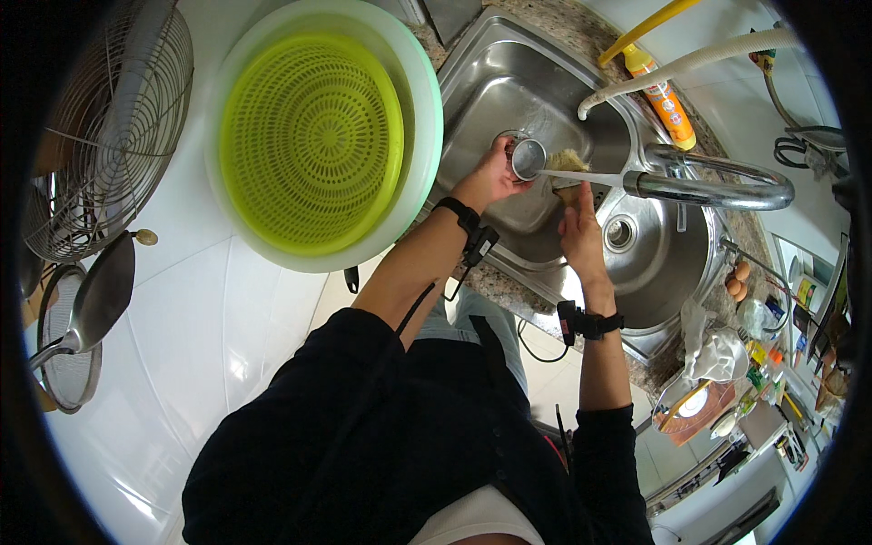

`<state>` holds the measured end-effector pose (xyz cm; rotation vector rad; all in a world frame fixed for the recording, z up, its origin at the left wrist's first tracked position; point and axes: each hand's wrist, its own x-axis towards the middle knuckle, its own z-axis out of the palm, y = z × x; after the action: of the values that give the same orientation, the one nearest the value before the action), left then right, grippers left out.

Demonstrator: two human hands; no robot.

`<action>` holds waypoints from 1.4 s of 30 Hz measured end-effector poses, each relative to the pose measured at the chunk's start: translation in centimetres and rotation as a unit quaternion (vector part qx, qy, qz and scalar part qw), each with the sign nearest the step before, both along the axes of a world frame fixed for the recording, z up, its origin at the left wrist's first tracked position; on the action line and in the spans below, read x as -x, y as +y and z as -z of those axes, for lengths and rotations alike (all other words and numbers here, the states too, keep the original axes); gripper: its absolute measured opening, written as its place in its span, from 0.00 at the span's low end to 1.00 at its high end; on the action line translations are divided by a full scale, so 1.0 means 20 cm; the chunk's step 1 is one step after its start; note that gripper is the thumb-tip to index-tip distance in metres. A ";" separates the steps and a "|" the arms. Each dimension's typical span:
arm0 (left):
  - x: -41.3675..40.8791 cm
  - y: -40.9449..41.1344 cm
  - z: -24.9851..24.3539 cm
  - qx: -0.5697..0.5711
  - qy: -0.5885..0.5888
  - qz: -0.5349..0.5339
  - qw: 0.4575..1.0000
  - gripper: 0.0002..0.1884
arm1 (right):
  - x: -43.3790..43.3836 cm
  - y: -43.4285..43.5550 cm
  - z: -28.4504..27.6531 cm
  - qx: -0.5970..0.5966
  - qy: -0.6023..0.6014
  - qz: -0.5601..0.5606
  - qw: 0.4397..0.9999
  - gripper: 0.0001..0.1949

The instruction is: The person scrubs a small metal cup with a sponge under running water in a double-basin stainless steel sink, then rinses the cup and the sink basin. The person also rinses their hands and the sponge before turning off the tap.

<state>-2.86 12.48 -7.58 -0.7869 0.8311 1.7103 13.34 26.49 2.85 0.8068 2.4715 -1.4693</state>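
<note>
My left hand (496, 172) grips a small round metal cup (528, 159) over the large basin of a stainless steel sink (477, 109). The cup's round opening faces up towards me, and another metal rim shows just behind it. In my right hand (582, 235) is a flat brush with pale bristles (568, 161), its index finger stretched along it. Part of the brush handle is hidden by the fingers. From the chrome faucet (715, 187) a stream of water (586, 177) runs between my hands to the cup's edge.
Left of the sink, a green plastic colander (330, 139) sits inside a pale basin (429, 136). Beyond it hang a wire basket (136, 150) and a metal ladle (102, 293). A corrugated hose (681, 71) and an orange bottle (664, 102) stand behind the sink; eggs (737, 281) lie right.
</note>
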 end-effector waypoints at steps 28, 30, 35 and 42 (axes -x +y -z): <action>-0.02 0.05 0.03 -0.051 0.048 -0.054 0.996 0.22 | 0.09 -0.02 -0.02 0.123 -0.044 0.005 0.991 0.13; 0.03 0.04 0.06 -0.076 0.019 -0.061 0.995 0.23 | 0.09 0.01 -0.12 0.270 -0.120 0.125 0.947 0.17; 0.05 0.01 0.09 -0.050 -0.010 -0.012 0.999 0.25 | 0.05 -0.02 -0.06 0.288 -0.077 0.236 0.925 0.16; -0.05 0.01 0.04 -0.118 0.152 -0.013 0.981 0.28 | 0.28 -0.04 0.21 0.488 -0.004 0.348 0.800 0.21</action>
<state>-1.89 12.67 -8.32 -0.3825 0.8025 1.9395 7.71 25.64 -1.32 1.4411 1.0106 -2.5387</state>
